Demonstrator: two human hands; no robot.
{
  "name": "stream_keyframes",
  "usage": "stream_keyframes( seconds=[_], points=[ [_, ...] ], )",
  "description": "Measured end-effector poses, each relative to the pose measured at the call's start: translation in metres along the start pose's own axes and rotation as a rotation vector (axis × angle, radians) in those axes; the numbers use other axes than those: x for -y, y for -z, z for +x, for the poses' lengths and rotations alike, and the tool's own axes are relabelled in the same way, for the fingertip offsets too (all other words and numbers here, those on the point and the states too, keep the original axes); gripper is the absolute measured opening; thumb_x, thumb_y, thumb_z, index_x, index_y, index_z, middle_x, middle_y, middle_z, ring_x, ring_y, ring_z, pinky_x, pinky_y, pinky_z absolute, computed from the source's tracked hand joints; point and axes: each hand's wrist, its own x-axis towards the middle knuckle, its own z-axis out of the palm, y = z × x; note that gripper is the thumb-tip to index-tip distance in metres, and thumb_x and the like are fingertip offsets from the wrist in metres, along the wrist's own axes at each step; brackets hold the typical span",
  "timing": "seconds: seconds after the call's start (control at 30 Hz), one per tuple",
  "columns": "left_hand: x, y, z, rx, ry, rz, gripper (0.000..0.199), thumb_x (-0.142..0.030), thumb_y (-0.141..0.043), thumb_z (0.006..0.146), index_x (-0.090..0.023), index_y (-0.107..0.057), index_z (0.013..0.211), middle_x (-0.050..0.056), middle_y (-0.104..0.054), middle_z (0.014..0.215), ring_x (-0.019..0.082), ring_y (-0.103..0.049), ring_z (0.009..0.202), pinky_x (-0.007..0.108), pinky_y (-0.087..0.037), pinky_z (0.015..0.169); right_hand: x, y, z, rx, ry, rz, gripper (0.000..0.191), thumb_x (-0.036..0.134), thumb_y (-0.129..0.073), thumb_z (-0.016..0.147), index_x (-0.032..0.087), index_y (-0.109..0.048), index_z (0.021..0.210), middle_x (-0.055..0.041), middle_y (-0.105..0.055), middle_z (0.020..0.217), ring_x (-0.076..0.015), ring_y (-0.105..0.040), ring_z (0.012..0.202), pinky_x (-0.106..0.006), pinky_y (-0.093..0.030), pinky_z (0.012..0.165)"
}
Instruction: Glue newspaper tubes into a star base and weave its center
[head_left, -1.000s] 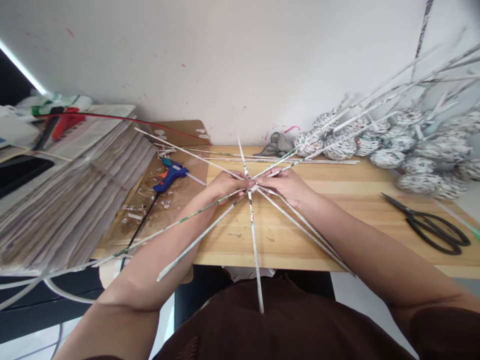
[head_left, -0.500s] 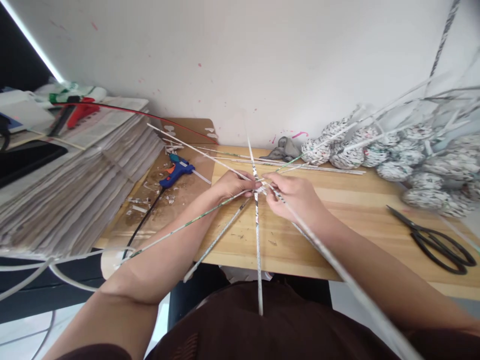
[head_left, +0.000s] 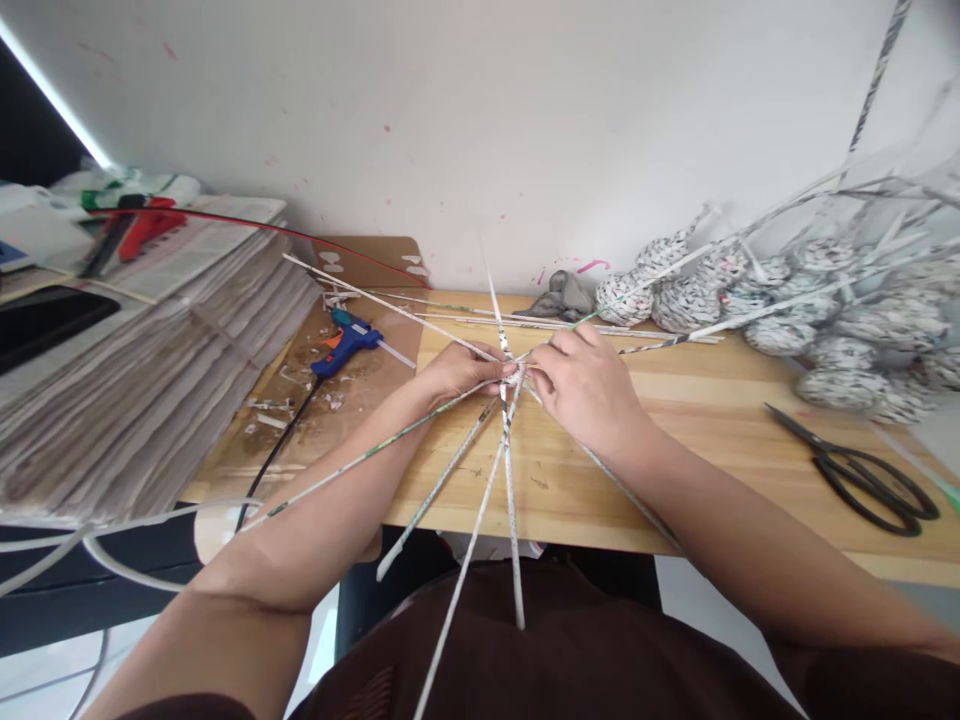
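Several rolled-paper sticks fan out like spokes from a small woven centre (head_left: pixel 514 376) above the wooden tabletop. My left hand (head_left: pixel 469 370) pinches this centre from the left, thumb on top. On the other side, my right hand (head_left: pixel 581 380) has its fingers closed on a paper stick (head_left: pixel 652 346) close to the centre; that stick stretches off to the right. One long white paper stick (head_left: pixel 466 560) crosses down over my lap, beside a speckled upright one (head_left: pixel 512 520). A green-marked stick (head_left: pixel 367 452) passes over my left forearm.
Black scissors (head_left: pixel 862 475) lie at the right. Woven paper shapes (head_left: pixel 690 300) are heaped along the wall. A blue glue gun (head_left: pixel 349 345) rests on scrap-strewn cardboard, near a tall stack of folded paper (head_left: pixel 150 380). Loose paper sticks (head_left: pixel 600 328) lie at the back.
The long paper stick that ran over my right forearm now hangs down toward my lap, left of the upright one. My right hand has turned knuckles-up and holds a stick pointing right.
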Motion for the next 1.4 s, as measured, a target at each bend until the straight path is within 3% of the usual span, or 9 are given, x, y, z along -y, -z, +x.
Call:
stream_keyframes(
  seconds=[0.1, 0.3, 0.53, 0.8, 0.97, 1.13, 1.4],
  points=[
    [-0.001, 0.0, -0.001, 0.027, 0.01, -0.027, 0.036, -0.041, -0.083, 0.058, -0.012, -0.07, 0.075, 0.003, -0.067, 0.071, 0.01, -0.059, 0.065, 0.019, -0.046, 0.058, 0.0, -0.001, 0.001, -0.016, -0.005, -0.031, 0.017, 0.02, -0.05, 0.089, 0.016, -0.066, 0.084, -0.0106, -0.064, 0.086, -0.0266, -0.05, 0.092, -0.036, -0.033, 0.078],
    [-0.005, -0.005, -0.003, 0.004, 0.027, -0.086, 0.038, -0.039, -0.084, 0.055, -0.01, -0.069, 0.075, 0.002, -0.064, 0.069, 0.009, -0.056, 0.062, 0.018, -0.046, 0.056, 0.002, -0.003, -0.001, 0.047, -0.028, 0.003, 0.019, 0.015, -0.047, 0.089, 0.019, -0.066, 0.089, -0.0073, -0.063, 0.084, -0.0205, -0.053, 0.075, -0.032, -0.03, 0.065],
    [-0.006, -0.007, -0.002, -0.055, 0.067, -0.102, 0.033, -0.034, -0.085, 0.053, -0.01, -0.068, 0.069, 0.003, -0.066, 0.068, 0.01, -0.057, 0.06, 0.021, -0.047, 0.057, -0.002, -0.009, 0.0, 0.099, -0.153, 0.327, 0.015, 0.02, -0.05, 0.087, 0.019, -0.065, 0.088, -0.0037, -0.063, 0.079, -0.0157, -0.055, 0.067, -0.026, -0.035, 0.061],
    [-0.001, -0.005, 0.001, -0.038, 0.023, -0.094, 0.022, -0.028, -0.079, 0.059, -0.011, -0.067, 0.066, 0.003, -0.066, 0.065, 0.01, -0.058, 0.057, 0.02, -0.045, 0.054, 0.002, -0.018, -0.001, -0.025, -0.128, 0.36, 0.015, 0.022, -0.054, 0.083, 0.017, -0.066, 0.09, -0.0077, -0.069, 0.086, -0.0207, -0.062, 0.082, -0.028, -0.042, 0.073],
    [-0.006, -0.007, -0.002, -0.064, 0.034, -0.035, 0.021, -0.027, -0.079, 0.058, -0.012, -0.067, 0.067, 0.001, -0.064, 0.063, 0.01, -0.057, 0.057, 0.02, -0.046, 0.054, 0.0, -0.025, 0.003, -0.045, -0.303, 0.508, 0.015, 0.025, -0.055, 0.082, 0.018, -0.065, 0.074, -0.0031, -0.069, 0.069, -0.0162, -0.063, 0.062, -0.025, -0.041, 0.058],
    [-0.009, -0.009, -0.003, -0.083, 0.035, -0.042, 0.028, -0.031, -0.082, 0.056, -0.011, -0.069, 0.071, 0.002, -0.066, 0.068, 0.009, -0.057, 0.059, 0.019, -0.046, 0.054, -0.006, -0.035, 0.007, -0.023, -0.51, 0.697, 0.017, 0.03, -0.058, 0.081, 0.017, -0.068, 0.074, -0.0056, -0.073, 0.075, -0.0178, -0.067, 0.065, -0.026, -0.047, 0.06],
    [-0.009, -0.01, -0.003, -0.08, 0.02, -0.045, 0.029, -0.031, -0.082, 0.057, -0.01, -0.068, 0.072, 0.004, -0.067, 0.068, 0.011, -0.059, 0.06, 0.021, -0.046, 0.055, -0.014, -0.037, 0.009, 0.047, -0.571, 0.758, 0.023, 0.036, -0.061, 0.079, 0.017, -0.073, 0.076, -0.0051, -0.072, 0.069, -0.0178, -0.065, 0.062, -0.027, -0.047, 0.057]
  ],
)
